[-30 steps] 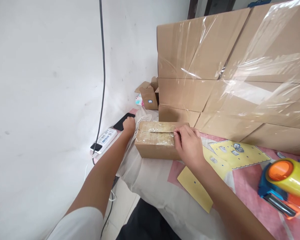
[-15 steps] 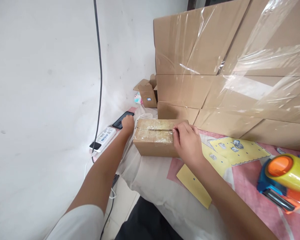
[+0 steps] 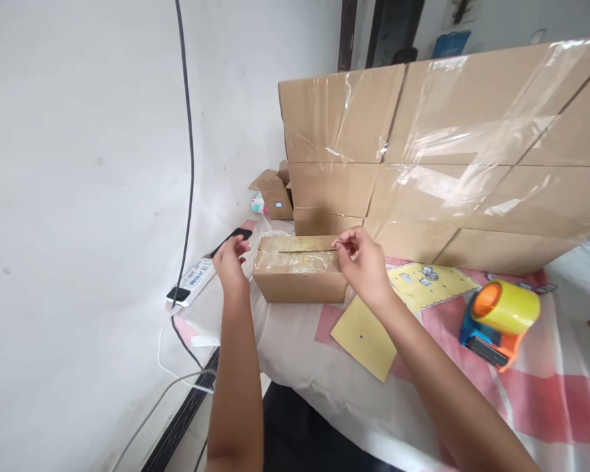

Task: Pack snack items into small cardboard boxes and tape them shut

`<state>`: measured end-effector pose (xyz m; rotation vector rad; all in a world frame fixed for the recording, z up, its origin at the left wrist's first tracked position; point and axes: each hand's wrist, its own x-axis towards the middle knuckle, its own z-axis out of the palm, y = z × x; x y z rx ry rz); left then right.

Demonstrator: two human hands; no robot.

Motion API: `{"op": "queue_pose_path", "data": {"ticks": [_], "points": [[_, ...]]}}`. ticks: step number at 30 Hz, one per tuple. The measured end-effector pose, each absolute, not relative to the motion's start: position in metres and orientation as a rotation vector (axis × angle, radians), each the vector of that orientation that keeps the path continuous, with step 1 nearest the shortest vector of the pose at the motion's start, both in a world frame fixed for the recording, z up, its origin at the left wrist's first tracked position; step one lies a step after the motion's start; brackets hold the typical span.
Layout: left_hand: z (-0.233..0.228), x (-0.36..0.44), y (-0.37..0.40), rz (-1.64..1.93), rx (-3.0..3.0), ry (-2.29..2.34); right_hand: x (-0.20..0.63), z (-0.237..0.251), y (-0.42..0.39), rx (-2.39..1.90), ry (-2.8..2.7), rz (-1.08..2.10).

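Note:
A small cardboard box (image 3: 299, 288) lies on the cloth in front of me, with shiny clear tape across its top and a seam running lengthwise. At the right end of that seam, my right hand (image 3: 362, 262) pinches the box's top edge between thumb and fingers. My left hand (image 3: 232, 263) hovers just left of the box, not touching it, its fingers apart and slightly bent with nothing in them. Behind it, a black phone (image 3: 232, 240) is partly covered by the fingers.
Large taped cardboard boxes (image 3: 334, 187) form a wall behind. A tape dispenser (image 3: 501, 321) with a yellow roll stands at right. Yellow paper (image 3: 366, 339) lies near my right arm. At left are a white labelled box (image 3: 196, 278) and a hanging black cable (image 3: 189, 144).
My left hand has come away from the phone toward the box, its fingers opening. The right hand stays at the box's right end. The view has shifted, showing more room behind the large boxes.

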<state>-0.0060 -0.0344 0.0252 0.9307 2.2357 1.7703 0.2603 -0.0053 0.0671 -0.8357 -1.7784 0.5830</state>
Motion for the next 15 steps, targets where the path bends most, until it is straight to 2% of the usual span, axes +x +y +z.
{"op": "queue_pose_path", "data": {"ticks": [3, 6, 15], "points": [[-0.004, 0.033, -0.073, 1.994, 0.874, 2.039, 0.297, 0.071, -0.008, -0.888, -1.681, 0.731], [-0.023, 0.054, -0.080, 2.181, 0.948, 1.701, 0.343, 0.060, -0.014, -1.058, -1.718, 0.745], [-0.018, 0.051, -0.023, 2.160, 1.026, 1.432, 0.429, 0.005, -0.048, -1.375, -1.735, 0.505]]}}
